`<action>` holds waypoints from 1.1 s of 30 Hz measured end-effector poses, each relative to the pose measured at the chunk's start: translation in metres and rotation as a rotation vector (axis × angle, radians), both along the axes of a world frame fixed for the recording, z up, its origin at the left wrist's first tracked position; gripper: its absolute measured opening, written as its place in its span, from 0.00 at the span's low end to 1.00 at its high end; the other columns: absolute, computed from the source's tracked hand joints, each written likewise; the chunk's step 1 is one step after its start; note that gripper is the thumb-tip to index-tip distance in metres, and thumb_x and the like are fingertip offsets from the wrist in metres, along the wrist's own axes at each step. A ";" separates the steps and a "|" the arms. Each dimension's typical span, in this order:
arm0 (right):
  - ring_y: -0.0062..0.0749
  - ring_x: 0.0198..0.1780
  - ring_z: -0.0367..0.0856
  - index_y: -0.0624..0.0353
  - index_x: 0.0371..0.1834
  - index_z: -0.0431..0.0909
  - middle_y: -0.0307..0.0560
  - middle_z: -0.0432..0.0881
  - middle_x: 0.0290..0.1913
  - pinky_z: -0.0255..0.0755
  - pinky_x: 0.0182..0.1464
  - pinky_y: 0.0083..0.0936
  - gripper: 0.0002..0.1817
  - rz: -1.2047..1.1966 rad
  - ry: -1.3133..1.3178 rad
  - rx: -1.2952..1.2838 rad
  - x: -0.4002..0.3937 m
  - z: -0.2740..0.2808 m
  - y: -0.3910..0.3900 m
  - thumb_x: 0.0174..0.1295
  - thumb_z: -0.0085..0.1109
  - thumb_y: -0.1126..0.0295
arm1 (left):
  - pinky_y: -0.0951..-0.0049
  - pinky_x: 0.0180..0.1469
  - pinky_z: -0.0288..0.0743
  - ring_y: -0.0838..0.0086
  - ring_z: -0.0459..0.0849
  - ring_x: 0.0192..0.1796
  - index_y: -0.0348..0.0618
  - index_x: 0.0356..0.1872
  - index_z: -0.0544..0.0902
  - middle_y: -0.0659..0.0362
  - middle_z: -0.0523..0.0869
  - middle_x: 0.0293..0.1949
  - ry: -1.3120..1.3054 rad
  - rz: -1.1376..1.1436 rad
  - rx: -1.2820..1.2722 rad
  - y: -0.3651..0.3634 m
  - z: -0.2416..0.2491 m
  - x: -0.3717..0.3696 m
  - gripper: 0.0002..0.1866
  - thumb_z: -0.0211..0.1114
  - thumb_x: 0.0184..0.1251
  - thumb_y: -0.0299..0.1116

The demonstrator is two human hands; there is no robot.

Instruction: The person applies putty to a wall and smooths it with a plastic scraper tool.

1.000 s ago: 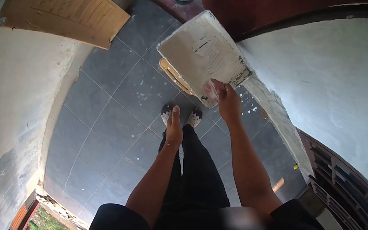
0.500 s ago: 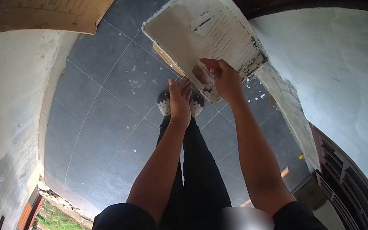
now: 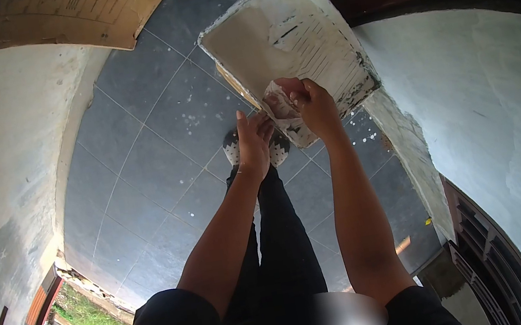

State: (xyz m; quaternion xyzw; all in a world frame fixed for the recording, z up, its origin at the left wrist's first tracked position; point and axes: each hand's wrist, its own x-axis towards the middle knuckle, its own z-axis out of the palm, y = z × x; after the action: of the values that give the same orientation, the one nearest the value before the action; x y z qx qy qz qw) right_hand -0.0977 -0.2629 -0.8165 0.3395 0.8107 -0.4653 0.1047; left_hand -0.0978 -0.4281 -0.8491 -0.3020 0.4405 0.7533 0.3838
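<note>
The right hand [image 3: 318, 104] grips a flat reddish piece [image 3: 279, 99], smeared white, over the near corner of the tray [image 3: 240, 42]. The left hand [image 3: 253, 141] is open, right by the edge.

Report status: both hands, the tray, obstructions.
Right hand gripping flat reddish tool, smeared white, over tray. Left hand open beside tray, contact unclear. No obstruction visible.

Your tray [image 3: 240, 38] looks matt, rim rough and crusted; floor tiles [image 3: 136, 162] smooth, white-spotted; sheet [image 3: 64, 19] plain cardboard; your trousers [image 3: 284, 241] matt cloth.
</note>
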 end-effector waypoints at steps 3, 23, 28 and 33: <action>0.50 0.47 0.86 0.64 0.51 0.80 0.58 0.87 0.45 0.75 0.51 0.36 0.13 -0.014 0.002 -0.155 0.004 -0.007 0.019 0.68 0.62 0.69 | 0.61 0.79 0.56 0.61 0.71 0.70 0.21 0.71 0.66 0.44 0.74 0.65 0.021 -0.015 -0.023 -0.001 0.001 -0.004 0.53 0.35 0.75 0.73; 0.55 0.49 0.86 0.64 0.50 0.81 0.60 0.87 0.45 0.76 0.52 0.41 0.13 -0.007 -0.072 -0.103 0.035 -0.041 0.022 0.67 0.62 0.69 | 0.62 0.78 0.58 0.62 0.73 0.69 0.23 0.70 0.68 0.43 0.75 0.66 -0.037 -0.073 0.029 -0.004 -0.003 -0.001 0.52 0.32 0.76 0.72; 0.35 0.43 0.85 0.65 0.52 0.82 0.50 0.87 0.43 0.75 0.49 0.31 0.13 -0.156 -0.131 -0.336 0.021 -0.035 0.028 0.66 0.62 0.72 | 0.62 0.77 0.56 0.62 0.72 0.69 0.24 0.71 0.67 0.46 0.76 0.65 -0.027 -0.065 0.048 -0.005 0.001 0.000 0.54 0.40 0.72 0.75; 0.27 0.40 0.83 0.63 0.54 0.82 0.42 0.86 0.44 0.74 0.44 0.27 0.14 -0.325 -0.194 -0.516 0.023 -0.033 0.036 0.67 0.62 0.73 | 0.62 0.78 0.56 0.62 0.71 0.70 0.24 0.70 0.68 0.46 0.76 0.65 -0.025 -0.089 0.041 -0.009 -0.004 -0.002 0.55 0.38 0.72 0.76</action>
State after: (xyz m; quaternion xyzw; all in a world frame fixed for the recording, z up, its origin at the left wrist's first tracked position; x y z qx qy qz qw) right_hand -0.0746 -0.2264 -0.8497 0.4693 0.5873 -0.6319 0.1884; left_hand -0.1001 -0.4367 -0.8528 -0.2835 0.4331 0.7404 0.4288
